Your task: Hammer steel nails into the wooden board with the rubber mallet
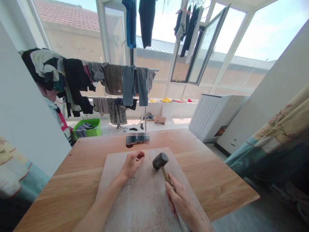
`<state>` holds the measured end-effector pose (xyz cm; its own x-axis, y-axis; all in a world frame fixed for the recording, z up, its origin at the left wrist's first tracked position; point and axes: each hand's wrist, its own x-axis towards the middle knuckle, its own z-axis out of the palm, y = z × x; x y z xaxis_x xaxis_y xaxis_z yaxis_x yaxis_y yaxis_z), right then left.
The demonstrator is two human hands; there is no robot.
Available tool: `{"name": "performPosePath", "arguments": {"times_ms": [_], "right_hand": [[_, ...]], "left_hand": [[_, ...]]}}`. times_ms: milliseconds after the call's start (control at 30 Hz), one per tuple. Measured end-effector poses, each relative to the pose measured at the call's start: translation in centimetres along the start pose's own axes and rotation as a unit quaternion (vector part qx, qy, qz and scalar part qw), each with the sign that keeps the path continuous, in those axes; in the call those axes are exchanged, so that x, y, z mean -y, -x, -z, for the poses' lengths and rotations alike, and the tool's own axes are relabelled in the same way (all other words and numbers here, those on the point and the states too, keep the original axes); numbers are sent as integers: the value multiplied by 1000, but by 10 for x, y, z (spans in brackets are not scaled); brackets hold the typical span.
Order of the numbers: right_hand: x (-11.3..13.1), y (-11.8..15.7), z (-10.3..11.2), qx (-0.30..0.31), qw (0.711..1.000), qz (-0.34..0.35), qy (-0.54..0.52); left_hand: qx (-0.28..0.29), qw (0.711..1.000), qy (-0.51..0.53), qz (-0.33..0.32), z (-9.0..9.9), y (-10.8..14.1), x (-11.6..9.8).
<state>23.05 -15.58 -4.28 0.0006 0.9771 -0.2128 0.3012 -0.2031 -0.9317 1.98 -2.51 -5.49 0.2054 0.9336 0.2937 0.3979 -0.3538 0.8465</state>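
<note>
My right hand (177,195) grips the wooden handle of a mallet (160,161). The mallet has a black, rounded head, which is tilted over the right part of a pale wooden board (145,199). My left hand (132,164) is over the upper left of this board, its fingers curled and the fingertips close together. Whatever may be between them is too small or hidden to make out. Several thin nails (127,184) lie on the board beside my left forearm. A tiny dark mark shows between my left fingers and the mallet head; its kind is unclear.
Under the board is a brown wooden table (212,170), with a dark, partly blurred object (137,138) near its far edge. Beyond stand a laundry rack (113,80) hung with clothes, a green basket (96,130) and a white cabinet (207,112). Curtains (270,138) hang at both sides.
</note>
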Motion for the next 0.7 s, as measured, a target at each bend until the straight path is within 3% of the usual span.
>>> {"name": "performPosePath", "arguments": {"times_ms": [333,700], "right_hand": [[-3,-3,-2,-12,1000,9,23],[31,-30,-26,-62,974,118,183]], "left_hand": [[1,1000,-12,-5,1,1,2],[7,1000,-8,-1,-1,-4,5]]}}
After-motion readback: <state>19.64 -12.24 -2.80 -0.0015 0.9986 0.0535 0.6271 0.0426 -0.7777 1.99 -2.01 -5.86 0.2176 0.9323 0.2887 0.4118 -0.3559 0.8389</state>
